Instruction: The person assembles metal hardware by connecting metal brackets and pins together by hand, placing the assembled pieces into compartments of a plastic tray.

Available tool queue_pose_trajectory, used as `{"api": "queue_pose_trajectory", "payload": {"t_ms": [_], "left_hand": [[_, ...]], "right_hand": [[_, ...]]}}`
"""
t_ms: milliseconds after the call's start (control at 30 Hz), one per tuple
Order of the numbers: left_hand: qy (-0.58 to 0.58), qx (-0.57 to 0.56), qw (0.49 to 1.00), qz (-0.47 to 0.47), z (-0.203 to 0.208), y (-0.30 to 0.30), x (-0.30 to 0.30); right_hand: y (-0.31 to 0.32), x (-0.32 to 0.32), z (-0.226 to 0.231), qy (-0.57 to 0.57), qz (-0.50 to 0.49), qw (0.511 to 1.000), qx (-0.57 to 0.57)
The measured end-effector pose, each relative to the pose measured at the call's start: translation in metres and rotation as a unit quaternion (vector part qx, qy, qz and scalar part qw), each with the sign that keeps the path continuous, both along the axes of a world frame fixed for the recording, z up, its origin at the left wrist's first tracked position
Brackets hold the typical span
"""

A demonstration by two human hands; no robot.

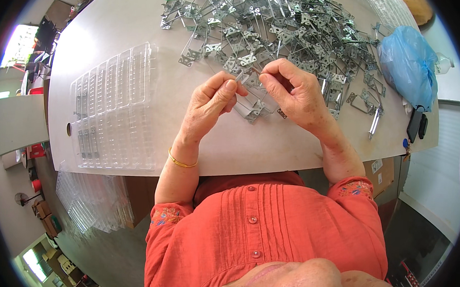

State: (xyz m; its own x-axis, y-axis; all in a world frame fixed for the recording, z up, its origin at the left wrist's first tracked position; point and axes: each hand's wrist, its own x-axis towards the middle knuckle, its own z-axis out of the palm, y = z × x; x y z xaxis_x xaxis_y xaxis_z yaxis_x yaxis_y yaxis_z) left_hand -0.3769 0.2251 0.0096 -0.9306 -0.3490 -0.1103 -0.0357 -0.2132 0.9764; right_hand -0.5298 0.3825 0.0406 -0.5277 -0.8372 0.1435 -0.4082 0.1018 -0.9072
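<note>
From my remote view, a person's left hand pinches a small metal piece above the near edge of a heap of hinged-looking metal brackets on the table's far side. The right hand's thumb and forefinger nearly meet beside it; I cannot tell whether they grip anything. I judge the work early: a few metal parts show at the left clear plastic tray's left side, while the large heap remains loose.

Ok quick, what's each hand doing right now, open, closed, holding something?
Left hand: closed, seemingly pinching a small metal part.
Right hand: closed in a pinch; whether it holds anything can't be told.
</note>
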Motion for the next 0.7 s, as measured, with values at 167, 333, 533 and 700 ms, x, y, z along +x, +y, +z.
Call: {"api": "queue_pose_trajectory", "payload": {"t_ms": [167, 333, 533, 700], "left_hand": [[0.013, -0.109, 0.994, 0.021, -0.004, 0.001, 0.0], [0.054, -0.241, 0.969, -0.017, -0.005, 0.002, -0.004], [0.086, -0.308, 0.947, -0.017, -0.008, 0.004, -0.006], [0.077, -0.356, 0.931, -0.025, -0.002, 0.008, -0.007]], "right_hand": [[-0.001, 0.001, -0.008, -0.004, -0.01, 1.0, -0.026], [-0.002, 0.001, -0.005, -0.099, 0.003, 0.994, -0.039], [-0.001, -0.003, -0.001, -0.241, 0.043, 0.969, 0.037], [-0.001, -0.006, -0.014, -0.048, 0.015, 0.998, -0.025]]}}
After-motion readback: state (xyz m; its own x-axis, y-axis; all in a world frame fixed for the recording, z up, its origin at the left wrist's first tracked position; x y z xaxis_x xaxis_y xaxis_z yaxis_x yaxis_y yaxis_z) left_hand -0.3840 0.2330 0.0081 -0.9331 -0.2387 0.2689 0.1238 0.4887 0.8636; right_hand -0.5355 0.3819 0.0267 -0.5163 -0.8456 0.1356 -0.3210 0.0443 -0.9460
